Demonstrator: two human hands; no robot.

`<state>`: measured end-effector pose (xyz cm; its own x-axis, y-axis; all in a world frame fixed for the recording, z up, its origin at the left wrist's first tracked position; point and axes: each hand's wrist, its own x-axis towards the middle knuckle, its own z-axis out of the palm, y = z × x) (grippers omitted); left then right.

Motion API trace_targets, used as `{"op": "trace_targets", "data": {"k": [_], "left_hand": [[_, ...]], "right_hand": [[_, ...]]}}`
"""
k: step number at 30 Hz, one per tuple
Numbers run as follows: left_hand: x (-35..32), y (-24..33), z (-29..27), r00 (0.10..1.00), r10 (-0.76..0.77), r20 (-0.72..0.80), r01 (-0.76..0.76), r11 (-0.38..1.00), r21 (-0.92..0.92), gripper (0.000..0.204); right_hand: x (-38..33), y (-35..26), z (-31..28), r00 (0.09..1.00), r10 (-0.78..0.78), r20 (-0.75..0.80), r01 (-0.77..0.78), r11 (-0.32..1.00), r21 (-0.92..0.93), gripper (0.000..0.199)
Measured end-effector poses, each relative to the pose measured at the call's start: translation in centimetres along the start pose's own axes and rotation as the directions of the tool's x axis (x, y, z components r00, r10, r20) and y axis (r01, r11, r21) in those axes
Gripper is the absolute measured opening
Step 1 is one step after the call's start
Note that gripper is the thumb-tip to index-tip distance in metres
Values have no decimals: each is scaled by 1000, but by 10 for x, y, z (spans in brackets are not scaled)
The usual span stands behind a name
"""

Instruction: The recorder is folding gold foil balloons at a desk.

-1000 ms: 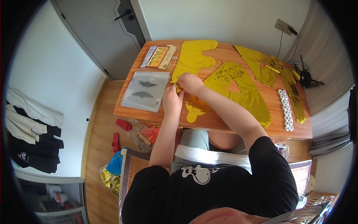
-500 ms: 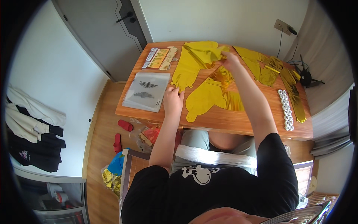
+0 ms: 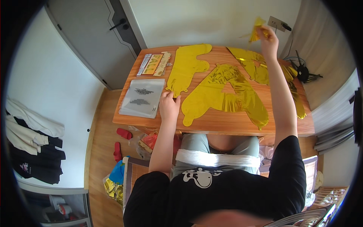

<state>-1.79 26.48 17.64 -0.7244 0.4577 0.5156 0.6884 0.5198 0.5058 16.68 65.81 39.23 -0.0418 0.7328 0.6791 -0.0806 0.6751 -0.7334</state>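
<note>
A flat gold foil balloon [image 3: 183, 70] shaped like a letter lies on the left half of the table. My left hand [image 3: 169, 106] is closed at its bottom tail, fingers pressed onto the foil. High above the table's back right, my right hand [image 3: 267, 39] pinches a small crumpled piece of gold foil [image 3: 256, 33]. Whether that piece is part of something larger I cannot tell. Right of the first balloon lies a second letter-shaped foil balloon [image 3: 204, 92], partly wrinkled. More gold foil [image 3: 247, 60] lies behind my right forearm, which covers part of it.
A stack of clear plastic bags [image 3: 141, 98] lies at the wooden table's [image 3: 159, 124] left, below a printed packet [image 3: 152, 64]. A black router [image 3: 302, 72] stands at the right back, near a wall socket [image 3: 277, 23]. Red slippers [image 3: 124, 133] and bags are on the floor.
My right hand has risen up and to the right, off the left balloon, whose bunched upper part now lies flat. My left hand stays at its tail. The white rolls are now hidden behind my arm.
</note>
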Motion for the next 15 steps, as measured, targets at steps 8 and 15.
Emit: {"op": "trace_targets", "data": {"k": [8, 15], "left_hand": [[-3, 22, -15, 907, 408, 102, -389, 906, -169, 34], [-6, 16, -19, 821, 517, 244, -451, 848, -279, 30]], "right_hand": [[-113, -16, -79, 214, 9, 977, 538, 833, -125, 42], [-227, -19, -130, 106, -48, 993, 529, 849, -15, 36]]}}
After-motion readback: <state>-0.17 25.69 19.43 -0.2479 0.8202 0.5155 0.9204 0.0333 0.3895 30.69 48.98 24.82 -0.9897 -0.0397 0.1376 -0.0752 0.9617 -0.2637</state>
